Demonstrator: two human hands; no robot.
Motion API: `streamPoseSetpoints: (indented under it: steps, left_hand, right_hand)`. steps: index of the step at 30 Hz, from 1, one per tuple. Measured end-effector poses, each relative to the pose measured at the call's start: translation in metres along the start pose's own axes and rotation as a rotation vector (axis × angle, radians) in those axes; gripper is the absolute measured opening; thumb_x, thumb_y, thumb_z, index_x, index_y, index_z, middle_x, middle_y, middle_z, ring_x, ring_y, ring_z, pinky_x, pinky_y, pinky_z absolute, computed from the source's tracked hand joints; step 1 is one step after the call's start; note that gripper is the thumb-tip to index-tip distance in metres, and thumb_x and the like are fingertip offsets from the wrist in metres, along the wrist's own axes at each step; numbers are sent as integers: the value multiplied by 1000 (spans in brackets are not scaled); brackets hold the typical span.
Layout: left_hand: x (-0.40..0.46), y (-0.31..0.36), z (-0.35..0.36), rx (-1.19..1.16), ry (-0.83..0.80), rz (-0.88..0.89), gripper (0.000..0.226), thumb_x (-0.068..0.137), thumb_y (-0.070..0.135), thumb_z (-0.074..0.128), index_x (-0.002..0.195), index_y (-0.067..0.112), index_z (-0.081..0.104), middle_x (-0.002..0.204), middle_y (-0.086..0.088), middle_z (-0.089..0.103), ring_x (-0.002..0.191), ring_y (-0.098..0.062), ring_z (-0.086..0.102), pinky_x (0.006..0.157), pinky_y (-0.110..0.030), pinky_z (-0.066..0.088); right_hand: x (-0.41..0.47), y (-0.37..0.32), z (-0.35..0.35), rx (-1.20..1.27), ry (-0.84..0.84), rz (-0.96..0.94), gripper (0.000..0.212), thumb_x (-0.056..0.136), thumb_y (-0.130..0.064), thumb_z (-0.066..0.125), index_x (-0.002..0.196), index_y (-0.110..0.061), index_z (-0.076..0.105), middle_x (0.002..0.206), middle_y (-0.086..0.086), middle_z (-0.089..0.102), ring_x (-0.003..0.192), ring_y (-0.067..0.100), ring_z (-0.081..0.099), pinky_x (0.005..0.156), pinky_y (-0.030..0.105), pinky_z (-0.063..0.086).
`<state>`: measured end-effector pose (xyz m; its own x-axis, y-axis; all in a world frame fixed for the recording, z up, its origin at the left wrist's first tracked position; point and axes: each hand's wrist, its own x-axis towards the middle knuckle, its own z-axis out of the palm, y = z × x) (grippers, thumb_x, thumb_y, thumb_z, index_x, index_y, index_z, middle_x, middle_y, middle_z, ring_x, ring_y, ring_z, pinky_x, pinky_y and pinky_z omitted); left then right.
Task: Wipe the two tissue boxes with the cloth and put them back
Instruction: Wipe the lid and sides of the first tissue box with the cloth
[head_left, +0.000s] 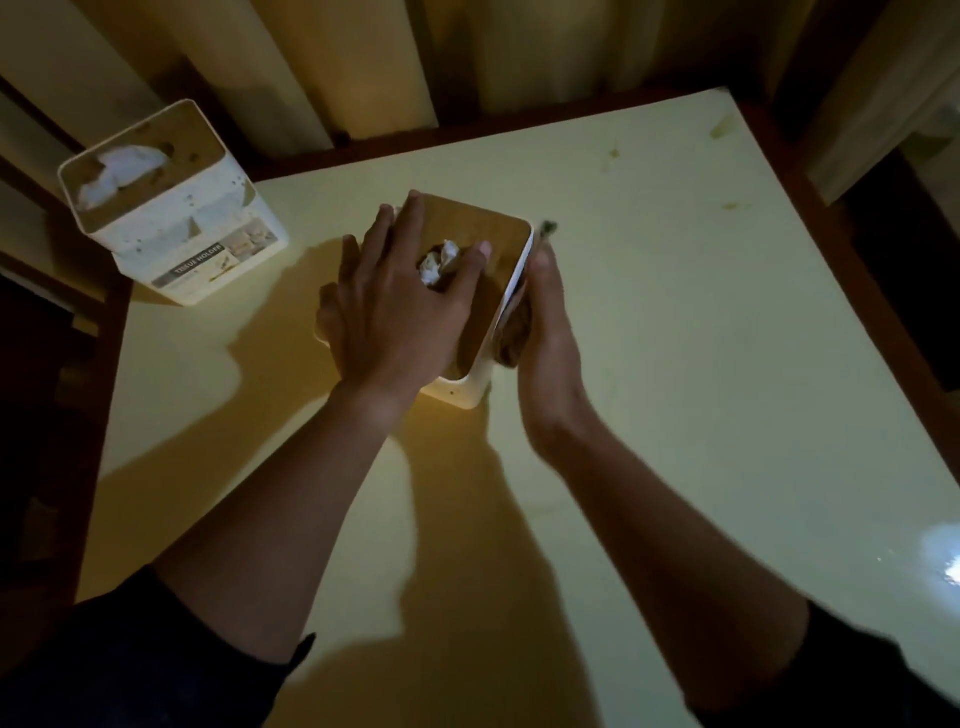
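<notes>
A: Report the position of the near tissue box (498, 244).

B: It stands upright at the middle of the pale table (675, 312). Its lid is brown, with white tissue (439, 262) bunched in the centre opening.

A: State of the left hand (400, 306)?

B: It lies flat on the lid. The fingers are spread and straight, reaching to the far edge; the thumb extends across the lid beside the tissue. The grip is spread and pressing, not closed round anything.

A: And the right hand (545, 338)?

B: It stands edge-on against the box's right side wall, with the cloth (517, 332) sandwiched between palm and wall. The fingers run straight along the wall; whether the thumb hooks the cloth cannot be told. A dark end of the cloth shows past the fingertips, at the far right corner of the box.

A: Location of the second tissue box (176, 208)?

B: At the far left corner of the table, well apart from both hands. It is upright and white, with a brown lid and tissue in the opening. A label on its near wall reads "TISSUE HOLDER".

A: Surroundings?

B: Curtains (363, 62) hang beyond the far edge of the table.
</notes>
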<state>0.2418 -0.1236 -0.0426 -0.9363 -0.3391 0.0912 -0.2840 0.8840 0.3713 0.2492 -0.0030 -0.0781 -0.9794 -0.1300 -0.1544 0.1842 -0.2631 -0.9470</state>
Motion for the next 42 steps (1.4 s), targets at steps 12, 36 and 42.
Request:
streamPoseSetpoints:
  steps: [12, 36, 42]
  left_hand:
    - [4, 21, -23, -122, -258, -228, 95, 90, 86, 30, 165, 36, 2, 174, 4, -1, 158, -35, 6, 122, -61, 13]
    - [-3, -13, 6, 36, 6, 21, 105, 83, 95, 23, 165, 31, 10, 174, -1, 5, 157, -26, 10, 123, -43, 12]
    - [-11, -7, 4, 67, 71, -26, 96, 89, 88, 28, 164, 30, 15, 171, -2, 14, 151, -32, 19, 118, -49, 26]
  right_hand:
    - [-38, 8, -7, 25, 156, 17, 62, 107, -65, 34, 149, -28, 61, 146, 6, 67, 138, 19, 59, 120, 46, 41]
    - [-50, -13, 16, -138, 96, -167, 78, 107, -58, 36, 172, -34, 1, 178, -13, 16, 163, 10, 22, 131, 52, 28]
    - [-53, 16, 9, -214, 66, -51, 82, 105, -66, 33, 173, -31, 3, 179, -16, 8, 165, 6, 12, 133, 53, 23]
